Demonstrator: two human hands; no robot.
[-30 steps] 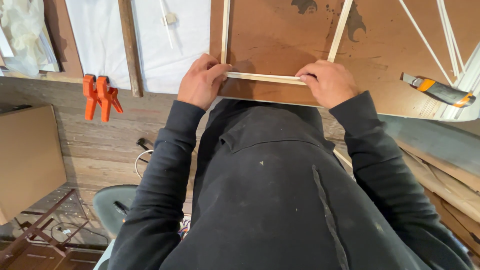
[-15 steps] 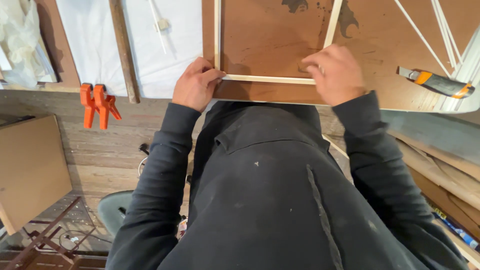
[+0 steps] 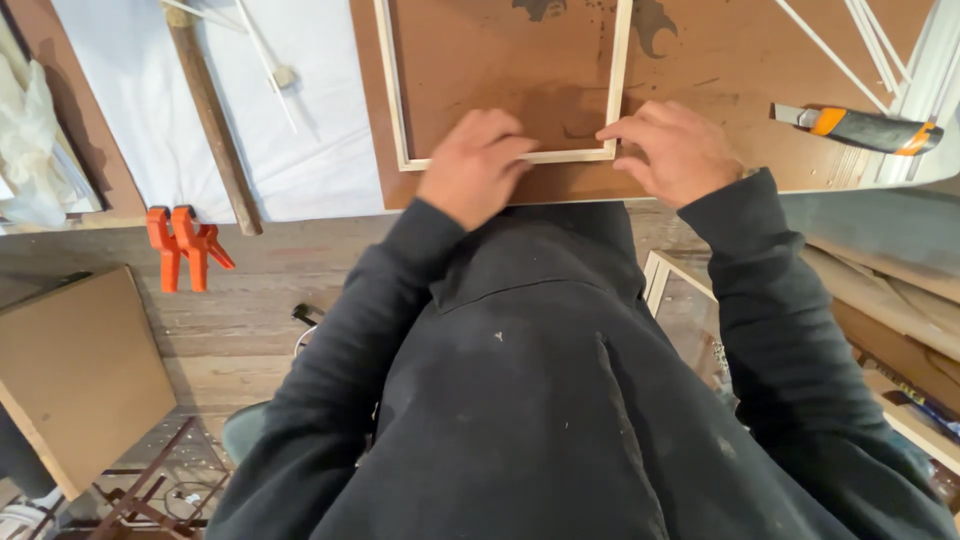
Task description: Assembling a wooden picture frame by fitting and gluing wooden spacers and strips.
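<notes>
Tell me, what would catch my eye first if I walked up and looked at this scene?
Most likely the two bare hands at the near edge of the brown board: the left hand and right hand press on the bottom strip of a pale wooden frame lying flat on it. Next, the bright orange clamps at the left, below the white sheet, and the orange-and-grey utility knife at the board's right end.

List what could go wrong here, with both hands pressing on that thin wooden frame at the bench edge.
1. The wooden frame is made of thin strips; uneven pressure from the left hand or right hand could shift a corner out of square.
2. The utility knife lies close to the right hand; a careless reach might catch its blade end.
3. The brown board sits at the bench edge, so a hard push could slide it.
</notes>
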